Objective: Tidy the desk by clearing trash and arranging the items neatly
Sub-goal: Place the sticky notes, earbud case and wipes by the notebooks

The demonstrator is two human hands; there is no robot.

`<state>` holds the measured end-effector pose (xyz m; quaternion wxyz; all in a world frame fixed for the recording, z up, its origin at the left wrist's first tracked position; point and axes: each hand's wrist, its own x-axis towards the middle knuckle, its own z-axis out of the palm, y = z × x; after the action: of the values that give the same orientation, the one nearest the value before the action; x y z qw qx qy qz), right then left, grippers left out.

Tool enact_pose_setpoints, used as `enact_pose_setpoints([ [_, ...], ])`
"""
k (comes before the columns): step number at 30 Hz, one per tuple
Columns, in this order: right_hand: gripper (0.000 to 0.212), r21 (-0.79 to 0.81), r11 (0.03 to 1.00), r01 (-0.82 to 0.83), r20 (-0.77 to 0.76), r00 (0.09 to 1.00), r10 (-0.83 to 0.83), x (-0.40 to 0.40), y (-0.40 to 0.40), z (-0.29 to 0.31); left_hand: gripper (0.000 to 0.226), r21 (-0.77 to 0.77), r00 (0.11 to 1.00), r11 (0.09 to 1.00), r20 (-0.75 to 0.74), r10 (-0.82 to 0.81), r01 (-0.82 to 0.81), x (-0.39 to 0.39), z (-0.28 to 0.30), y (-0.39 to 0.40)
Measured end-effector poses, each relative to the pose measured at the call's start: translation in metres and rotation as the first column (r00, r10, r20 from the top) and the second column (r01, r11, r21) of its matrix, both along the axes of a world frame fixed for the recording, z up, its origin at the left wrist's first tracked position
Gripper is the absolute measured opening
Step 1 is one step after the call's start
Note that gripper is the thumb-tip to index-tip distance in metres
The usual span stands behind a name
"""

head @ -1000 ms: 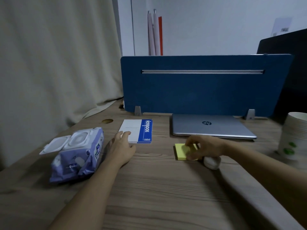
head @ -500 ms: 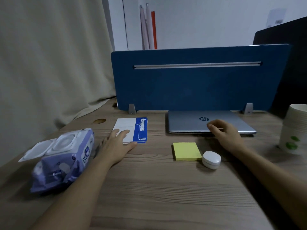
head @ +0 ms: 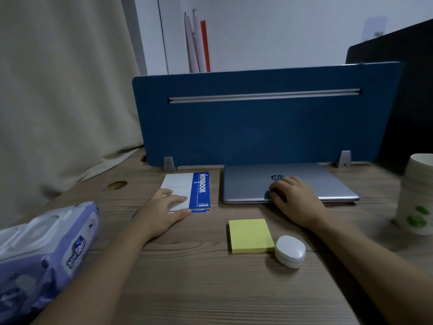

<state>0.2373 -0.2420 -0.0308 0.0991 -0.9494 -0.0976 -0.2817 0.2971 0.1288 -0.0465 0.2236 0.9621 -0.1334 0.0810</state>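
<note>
My left hand lies flat on the near left corner of a white and blue notebook, fingers spread. My right hand rests with its fingers on the front edge of a closed silver laptop that lies against the blue divider. A yellow sticky-note pad sits between my arms. A small white oval case touches its near right corner. A purple pack of wet wipes with its lid flipped open lies at the left.
A blue desk divider stands across the back of the wooden desk. A stack of paper cups stands at the right edge. A beige curtain hangs on the left. A round cable hole is left of the notebook.
My right hand left the sticky-note pad and moved back onto the laptop's front edge. My left hand slid a little farther onto the notebook. The view has tilted down and come closer.
</note>
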Motion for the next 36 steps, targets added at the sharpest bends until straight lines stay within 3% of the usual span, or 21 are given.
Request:
enact_pose_setpoints([
  [14,0.022,0.061,0.998,0.012,-0.023,1.0,-0.011,0.001,-0.001,-0.001,0.056,-0.028,0.994,0.995,0.04,-0.098,0.1,0.026,0.003,-0.035],
  [23,0.024,0.088,0.996,0.013,-0.048,0.999,-0.009,-0.004,0.0,0.001,0.061,-0.086,0.997,0.995,0.069,-0.035,0.041,0.02,0.004,-0.042],
  [29,0.024,0.202,0.978,0.047,-0.067,0.997,-0.034,-0.026,-0.002,0.003,0.071,0.005,0.989,1.0,0.149,0.015,-0.016,0.0,0.004,-0.048],
  [32,0.024,0.274,0.96,0.052,-0.084,0.996,-0.03,-0.043,-0.003,0.004,0.066,0.011,0.978,0.999,0.202,-0.043,0.042,-0.021,0.003,-0.055],
  [36,0.026,0.396,0.917,0.048,-0.135,0.991,0.007,-0.069,0.0,0.007,0.071,-0.047,0.973,0.98,0.134,-0.188,0.195,-0.059,0.003,-0.071],
])
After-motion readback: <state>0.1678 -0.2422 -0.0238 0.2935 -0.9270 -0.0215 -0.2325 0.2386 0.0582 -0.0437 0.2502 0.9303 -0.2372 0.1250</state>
